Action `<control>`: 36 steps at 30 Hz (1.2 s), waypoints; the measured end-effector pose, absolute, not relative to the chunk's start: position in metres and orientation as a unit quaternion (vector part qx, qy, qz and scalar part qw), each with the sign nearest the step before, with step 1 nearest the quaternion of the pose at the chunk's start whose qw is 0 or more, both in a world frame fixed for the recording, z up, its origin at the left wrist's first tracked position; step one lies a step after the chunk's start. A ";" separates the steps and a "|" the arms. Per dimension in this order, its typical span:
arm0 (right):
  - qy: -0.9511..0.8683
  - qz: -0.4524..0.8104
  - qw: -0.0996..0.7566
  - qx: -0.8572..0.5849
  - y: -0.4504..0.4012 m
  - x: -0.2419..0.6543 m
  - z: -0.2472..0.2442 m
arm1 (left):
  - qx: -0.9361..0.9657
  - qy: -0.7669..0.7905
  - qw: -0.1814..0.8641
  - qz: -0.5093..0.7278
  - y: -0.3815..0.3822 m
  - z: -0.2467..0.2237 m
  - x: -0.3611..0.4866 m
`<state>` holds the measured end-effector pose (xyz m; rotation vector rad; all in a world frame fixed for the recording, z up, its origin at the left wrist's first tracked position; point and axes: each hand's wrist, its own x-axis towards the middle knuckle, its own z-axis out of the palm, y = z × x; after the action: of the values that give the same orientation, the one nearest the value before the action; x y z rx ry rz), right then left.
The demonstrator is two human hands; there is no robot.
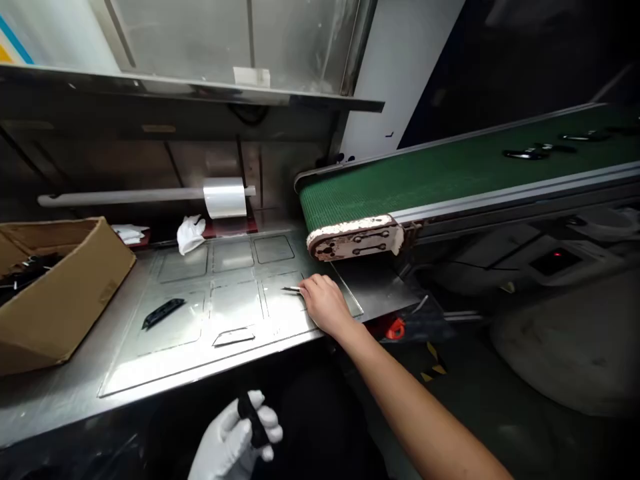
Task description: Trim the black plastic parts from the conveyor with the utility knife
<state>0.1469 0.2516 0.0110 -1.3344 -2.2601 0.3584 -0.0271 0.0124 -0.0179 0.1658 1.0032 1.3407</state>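
My left hand (235,437), in a white glove, is low in front of the table edge with its fingers closed around a small black part (253,421). My bare right hand (324,303) rests over the right side of the metal table. Its fingers are closed on a slim tool (291,289) with a dark pointed end and a pale section; my hand hides the rest, so its exact kind is unclear. Left of it, a black plastic part (163,313) lies on the clear sheet (230,303) marked with dark rectangles. A thin-outlined piece (234,337) lies nearer the front edge.
An open cardboard box (75,300) with black parts stands at the left. Behind are a crumpled white cloth (191,235) and a white roll (225,198) on a bar. A green conveyor belt (400,180) carries several black parts (525,154) at the right.
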 end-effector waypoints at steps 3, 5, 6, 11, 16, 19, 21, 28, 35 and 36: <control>-0.848 0.193 0.222 -0.441 0.221 0.149 0.028 | 0.078 0.444 0.615 0.647 0.005 -0.008 -0.030; -0.861 0.274 0.211 -0.374 0.192 0.151 0.040 | 0.118 0.425 0.597 0.670 -0.001 -0.002 -0.033; -0.863 0.330 0.204 -0.323 0.178 0.152 0.045 | 0.143 0.405 0.595 0.679 -0.003 0.000 -0.034; -0.839 0.456 0.190 -0.227 0.118 0.151 0.046 | 0.194 0.365 0.619 0.668 -0.004 0.000 -0.031; -0.831 0.446 0.187 -0.276 0.089 0.145 0.034 | 0.208 0.348 0.653 0.639 -0.005 -0.001 -0.021; -0.836 0.429 0.198 -0.280 0.084 0.146 0.030 | 0.209 0.352 0.656 0.634 -0.007 0.000 -0.017; -0.837 0.422 0.210 -0.279 0.083 0.148 0.029 | 0.213 0.357 0.654 0.632 -0.008 0.001 -0.017; -0.858 0.402 0.191 -0.256 0.083 0.152 0.028 | 0.251 0.342 0.657 0.623 -0.010 0.001 -0.018; -0.876 0.387 0.174 -0.227 0.084 0.158 0.023 | 0.242 0.314 0.663 0.635 -0.009 0.000 -0.019; -0.876 0.386 0.176 -0.227 0.083 0.159 0.022 | 0.244 0.314 0.662 0.636 -0.008 0.000 -0.019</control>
<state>0.1587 0.0831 0.0224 -0.6424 -2.4817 1.0937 -0.0190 -0.0083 0.0004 0.5510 0.7089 1.4370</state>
